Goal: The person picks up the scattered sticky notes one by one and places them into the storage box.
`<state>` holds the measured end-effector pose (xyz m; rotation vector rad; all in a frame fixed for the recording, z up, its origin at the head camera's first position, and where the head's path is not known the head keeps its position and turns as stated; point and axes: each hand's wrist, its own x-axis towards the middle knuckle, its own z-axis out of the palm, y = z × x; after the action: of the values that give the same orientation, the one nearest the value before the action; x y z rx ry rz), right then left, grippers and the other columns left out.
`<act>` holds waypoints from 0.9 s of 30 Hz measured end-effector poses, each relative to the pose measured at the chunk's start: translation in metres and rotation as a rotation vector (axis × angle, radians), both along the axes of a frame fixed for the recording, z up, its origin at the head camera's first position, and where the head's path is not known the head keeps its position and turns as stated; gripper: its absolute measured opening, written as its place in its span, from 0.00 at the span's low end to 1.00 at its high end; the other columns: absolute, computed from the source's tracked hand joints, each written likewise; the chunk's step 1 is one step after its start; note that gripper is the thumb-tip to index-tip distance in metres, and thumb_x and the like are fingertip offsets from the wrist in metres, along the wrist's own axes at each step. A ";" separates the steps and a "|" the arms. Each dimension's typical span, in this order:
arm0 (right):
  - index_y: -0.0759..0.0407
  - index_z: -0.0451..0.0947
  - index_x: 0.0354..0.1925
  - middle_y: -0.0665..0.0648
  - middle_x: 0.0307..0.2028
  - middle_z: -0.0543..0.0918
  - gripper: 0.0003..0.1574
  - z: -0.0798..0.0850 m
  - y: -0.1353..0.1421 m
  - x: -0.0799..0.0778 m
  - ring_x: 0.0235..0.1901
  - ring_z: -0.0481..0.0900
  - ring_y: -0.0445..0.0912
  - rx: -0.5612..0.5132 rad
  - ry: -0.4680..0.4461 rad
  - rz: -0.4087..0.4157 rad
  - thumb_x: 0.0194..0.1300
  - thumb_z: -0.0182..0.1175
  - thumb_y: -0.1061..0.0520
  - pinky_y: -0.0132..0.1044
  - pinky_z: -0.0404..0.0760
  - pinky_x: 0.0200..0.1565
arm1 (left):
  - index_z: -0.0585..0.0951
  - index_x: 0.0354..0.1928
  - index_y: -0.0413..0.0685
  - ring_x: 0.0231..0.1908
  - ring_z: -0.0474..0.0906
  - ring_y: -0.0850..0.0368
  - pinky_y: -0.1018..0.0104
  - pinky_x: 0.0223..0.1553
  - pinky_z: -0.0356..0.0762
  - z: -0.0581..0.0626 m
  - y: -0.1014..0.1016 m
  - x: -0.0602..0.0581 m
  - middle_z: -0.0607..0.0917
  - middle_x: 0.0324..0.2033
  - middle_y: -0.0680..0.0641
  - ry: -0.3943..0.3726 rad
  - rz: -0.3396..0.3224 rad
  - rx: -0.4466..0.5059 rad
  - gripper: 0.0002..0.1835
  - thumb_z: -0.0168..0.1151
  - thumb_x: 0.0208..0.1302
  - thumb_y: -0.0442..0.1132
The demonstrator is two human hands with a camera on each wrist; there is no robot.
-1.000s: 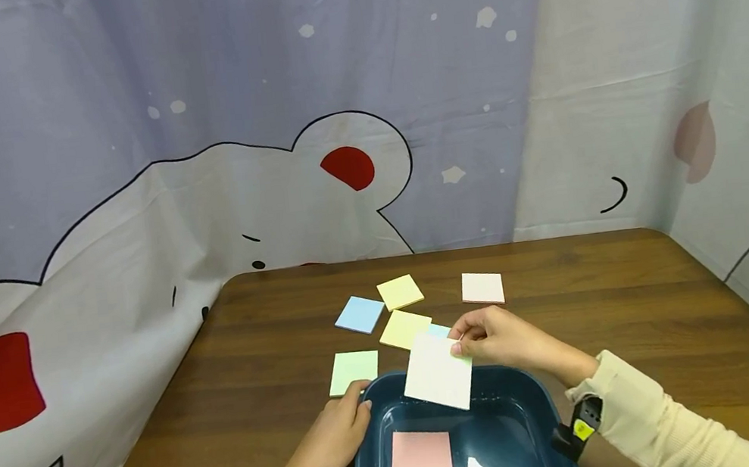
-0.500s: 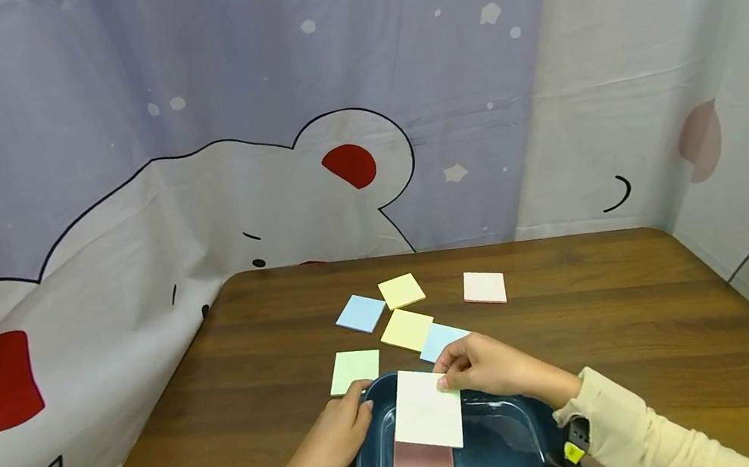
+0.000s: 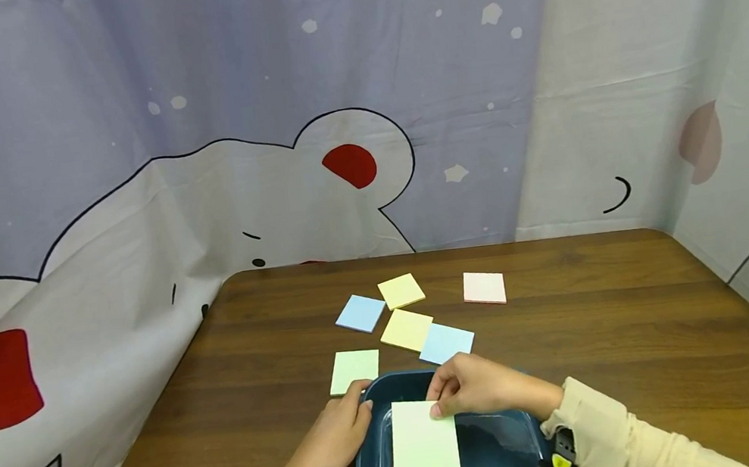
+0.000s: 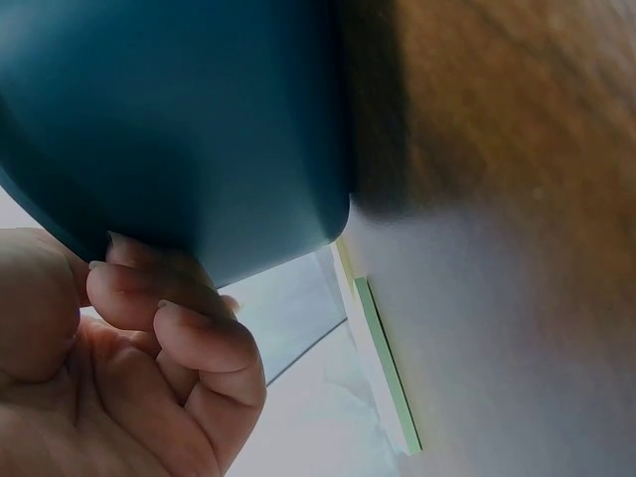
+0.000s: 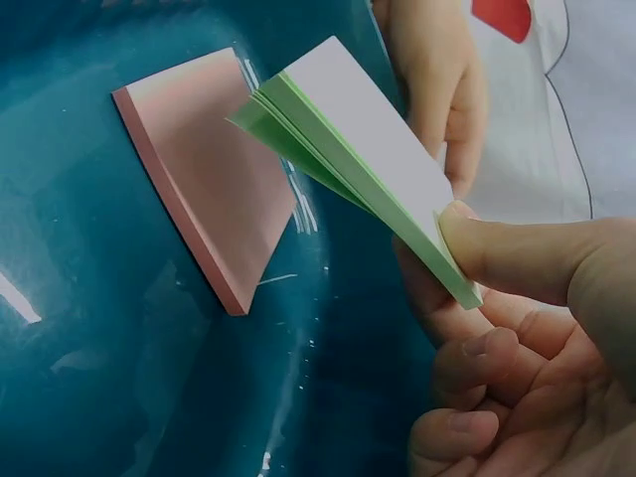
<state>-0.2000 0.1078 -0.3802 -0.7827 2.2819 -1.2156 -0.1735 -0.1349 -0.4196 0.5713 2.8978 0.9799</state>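
My right hand pinches a light-green sticky note pad by its far right corner, thumb on top, over a dark blue plastic basin. In the right wrist view some of the pad's lower sheets fan apart. A pink sticky note pad lies on the basin floor, partly covered by the green one in the head view. With curled fingers, my left hand grips the basin's left rim; in the left wrist view those fingers bend against its outer wall.
Beyond the basin on the wooden table lie another green pad, two blue pads, two yellow pads and a pale pink pad. A printed curtain hangs behind the table.
My right hand has brought the green pad left and toward me, down over the pink pad, uncovering the nearer blue pad on the table. The left hand stays at the rim.
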 end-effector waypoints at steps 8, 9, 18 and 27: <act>0.55 0.80 0.28 0.49 0.23 0.81 0.05 -0.007 -0.004 0.001 0.23 0.75 0.40 0.034 -0.011 0.018 0.53 0.65 0.55 0.33 0.74 0.28 | 0.70 0.53 0.44 0.34 0.76 0.61 0.61 0.34 0.73 0.001 0.000 0.000 0.82 0.37 0.46 0.007 -0.005 -0.004 0.15 0.44 0.68 0.39; 0.55 0.80 0.28 0.48 0.23 0.81 0.05 -0.008 -0.004 0.001 0.23 0.75 0.40 0.042 -0.011 0.020 0.53 0.65 0.55 0.33 0.74 0.28 | 0.70 0.53 0.44 0.34 0.76 0.61 0.61 0.34 0.73 0.001 0.000 0.000 0.82 0.37 0.46 0.007 -0.005 -0.003 0.15 0.44 0.68 0.39; 0.55 0.80 0.27 0.49 0.23 0.80 0.05 -0.015 -0.006 0.000 0.22 0.74 0.40 0.092 -0.018 0.036 0.52 0.66 0.56 0.33 0.73 0.27 | 0.70 0.53 0.45 0.38 0.77 0.57 0.59 0.36 0.74 0.000 0.001 0.001 0.81 0.41 0.45 0.020 0.009 -0.002 0.14 0.45 0.68 0.38; 0.56 0.81 0.26 0.49 0.22 0.80 0.04 -0.024 -0.006 -0.002 0.20 0.73 0.39 0.112 -0.010 0.043 0.51 0.66 0.57 0.33 0.73 0.25 | 0.71 0.53 0.45 0.39 0.77 0.57 0.58 0.38 0.74 0.001 0.000 0.001 0.81 0.41 0.46 0.025 0.017 0.000 0.14 0.45 0.68 0.39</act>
<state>-0.2017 0.1014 -0.4043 -0.7783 2.2915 -1.0604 -0.1723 -0.1344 -0.4184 0.5645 2.9292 0.9813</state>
